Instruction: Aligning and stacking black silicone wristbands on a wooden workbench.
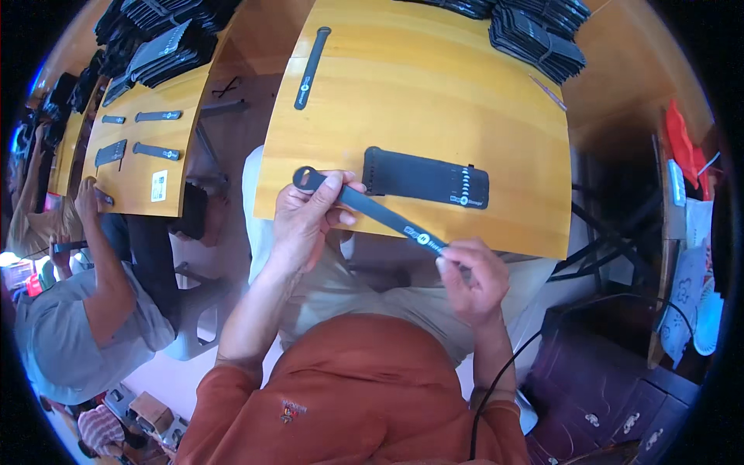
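Note:
A black strap [380,211] with a slotted, rounded end and white print stretches between my hands, just over the table's near edge. Near that slotted end, my left hand [304,225] pinches it between thumb and fingers. The other end is gripped by the fingertips of my right hand [474,280], lower and closer to me. Behind the strap, a flat row of black straps [415,174] lies side by side on the wooden table [434,93]. One more single black strap [313,70] lies apart, farther off to the left.
Bundles of black straps [536,48] sit at the far right of the table, with a thin pen-like tool [549,93] below them. At left, a co-worker in a grey shirt [85,318] sits by another table [143,194] holding straps. A black cable [504,370] runs past my right arm.

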Demonstrator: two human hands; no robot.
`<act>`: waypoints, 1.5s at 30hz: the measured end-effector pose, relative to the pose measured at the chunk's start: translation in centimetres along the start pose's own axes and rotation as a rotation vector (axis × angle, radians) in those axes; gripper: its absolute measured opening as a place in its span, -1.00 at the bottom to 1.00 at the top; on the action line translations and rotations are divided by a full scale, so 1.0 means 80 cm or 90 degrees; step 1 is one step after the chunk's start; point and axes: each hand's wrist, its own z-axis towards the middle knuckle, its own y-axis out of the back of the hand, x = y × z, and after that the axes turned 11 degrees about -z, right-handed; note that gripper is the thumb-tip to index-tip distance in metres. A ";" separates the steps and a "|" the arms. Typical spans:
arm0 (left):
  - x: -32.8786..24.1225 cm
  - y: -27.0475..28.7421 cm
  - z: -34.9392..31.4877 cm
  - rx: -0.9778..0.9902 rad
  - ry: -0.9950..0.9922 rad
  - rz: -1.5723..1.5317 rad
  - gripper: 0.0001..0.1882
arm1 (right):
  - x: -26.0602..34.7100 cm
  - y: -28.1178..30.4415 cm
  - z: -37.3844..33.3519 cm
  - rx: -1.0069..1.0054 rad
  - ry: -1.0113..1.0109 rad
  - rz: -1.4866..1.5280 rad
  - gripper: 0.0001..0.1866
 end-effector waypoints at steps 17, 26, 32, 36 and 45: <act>0.015 0.018 -0.005 0.019 0.026 0.275 -0.82 | -0.095 0.011 -0.018 -0.062 -0.314 0.049 -0.82; 0.023 0.014 0.011 -0.003 -0.005 0.386 -0.79 | -0.106 0.008 -0.012 -0.092 -0.347 0.091 -0.79; 0.024 -0.001 0.021 -0.074 0.010 0.460 -0.83 | -0.113 0.008 -0.012 -0.097 -0.355 0.062 -0.79; 0.026 0.005 0.025 -0.077 0.013 0.474 -0.82 | -0.109 0.009 -0.005 -0.089 -0.380 0.056 -0.78; 0.030 0.002 0.029 -0.088 0.018 0.563 -0.83 | -0.113 0.012 -0.004 -0.069 -0.341 -0.053 -0.81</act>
